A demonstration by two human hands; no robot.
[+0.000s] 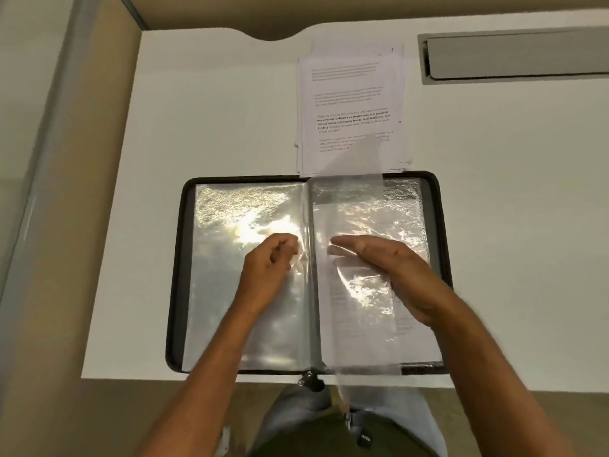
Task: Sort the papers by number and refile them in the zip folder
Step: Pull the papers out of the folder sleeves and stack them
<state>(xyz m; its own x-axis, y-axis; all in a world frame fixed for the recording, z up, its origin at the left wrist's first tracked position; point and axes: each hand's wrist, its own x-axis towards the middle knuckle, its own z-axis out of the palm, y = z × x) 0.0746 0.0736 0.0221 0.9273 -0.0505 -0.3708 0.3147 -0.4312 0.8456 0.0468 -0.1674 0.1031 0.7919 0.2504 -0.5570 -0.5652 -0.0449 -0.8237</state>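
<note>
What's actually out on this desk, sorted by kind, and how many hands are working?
Zip folder, lying open: 1
Stack of printed papers, sheets too overlapped to count: 1
Clear plastic sleeve being turned: 1
Hands: 2, the left hand and the right hand
Total: 5

**An office desk cubicle**

A smooth white desk [204, 127] with a curved cutout at its far edge sits between beige fabric partition panels [108, 94] edged in grey metal. A long grey metal cable-tray slot [514, 57] is recessed into the desktop. A stack of white printed paper sheets [351, 107] lies just beyond an open black zip folder of clear plastic sleeves [309, 275].
</note>
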